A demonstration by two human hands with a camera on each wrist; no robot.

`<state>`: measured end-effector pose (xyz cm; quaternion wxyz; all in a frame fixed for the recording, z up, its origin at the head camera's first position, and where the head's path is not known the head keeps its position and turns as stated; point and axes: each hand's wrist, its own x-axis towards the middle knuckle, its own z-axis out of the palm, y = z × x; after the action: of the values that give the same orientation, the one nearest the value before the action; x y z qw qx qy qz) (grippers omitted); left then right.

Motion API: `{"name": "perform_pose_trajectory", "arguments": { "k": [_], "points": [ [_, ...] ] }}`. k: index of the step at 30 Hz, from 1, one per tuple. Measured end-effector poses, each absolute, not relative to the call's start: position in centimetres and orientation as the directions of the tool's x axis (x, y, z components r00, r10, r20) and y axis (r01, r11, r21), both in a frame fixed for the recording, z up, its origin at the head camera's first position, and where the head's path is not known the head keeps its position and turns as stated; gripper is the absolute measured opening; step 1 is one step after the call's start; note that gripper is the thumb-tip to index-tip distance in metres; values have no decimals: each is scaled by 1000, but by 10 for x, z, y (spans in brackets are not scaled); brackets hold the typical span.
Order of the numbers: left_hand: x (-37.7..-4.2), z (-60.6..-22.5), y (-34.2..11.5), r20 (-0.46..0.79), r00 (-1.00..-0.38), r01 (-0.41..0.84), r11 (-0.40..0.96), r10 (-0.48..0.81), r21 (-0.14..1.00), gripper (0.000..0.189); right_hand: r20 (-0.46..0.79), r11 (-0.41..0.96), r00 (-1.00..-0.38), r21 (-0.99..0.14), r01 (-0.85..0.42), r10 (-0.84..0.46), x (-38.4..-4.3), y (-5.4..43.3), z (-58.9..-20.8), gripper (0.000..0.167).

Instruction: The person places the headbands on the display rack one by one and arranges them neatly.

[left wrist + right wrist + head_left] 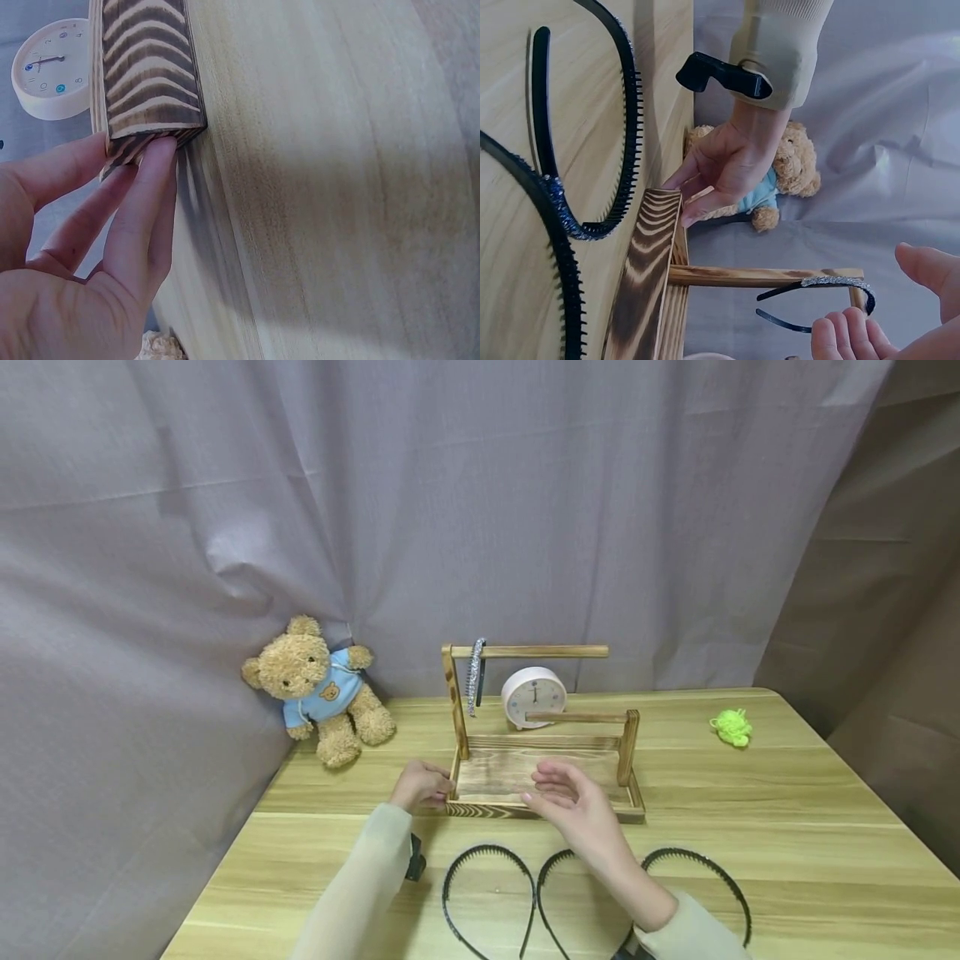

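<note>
A wooden rack (525,811) with a tray base and two bars stands on the table. At its left end my left hand (422,785) grips the tray's edge; in the left wrist view the thumb and fingertips meet the dark-grained corner. A glittery headband (473,678) hangs near the post on the upper bar (543,652). My right hand (573,806) hovers over the front of the tray, fingers loosely bent and holding nothing. In front of the rack lie a left headband (489,847), a middle headband (542,881) partly behind my right forearm, and a right headband (738,893).
A round white clock (534,697) stands behind the rack, partly covered by the lower bar (585,717). To the left sits a teddy bear (330,689) in a blue top. A bright green tangle (731,727) lies at the right. Grey curtain (480,527) hangs behind the table.
</note>
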<state>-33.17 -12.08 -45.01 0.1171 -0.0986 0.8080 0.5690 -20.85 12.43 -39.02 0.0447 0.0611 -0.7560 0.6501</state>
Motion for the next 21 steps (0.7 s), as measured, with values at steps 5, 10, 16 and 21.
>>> {"name": "perform_pose_trajectory", "arguments": {
  "k": [5,10,16,21],
  "points": [
    [-332,-451,-122,-305,-952,-296,340,-28,893,28,123,166,-992,-978,-127,-33,-206,129,-393,57],
    [-332,-451,-123,-304,-953,-292,336,-19,895,28,108,181,-994,-977,-112,-30,-205,137,-399,56],
    [-334,-452,-123,-314,-949,-300,335,-13,893,28,78,175,-997,-981,-80,-21,-206,154,-407,56],
    [-335,-451,-124,-316,-949,-299,335,-6,893,28,49,193,-999,-980,-51,-19,-206,171,-409,57]
  ]
}}
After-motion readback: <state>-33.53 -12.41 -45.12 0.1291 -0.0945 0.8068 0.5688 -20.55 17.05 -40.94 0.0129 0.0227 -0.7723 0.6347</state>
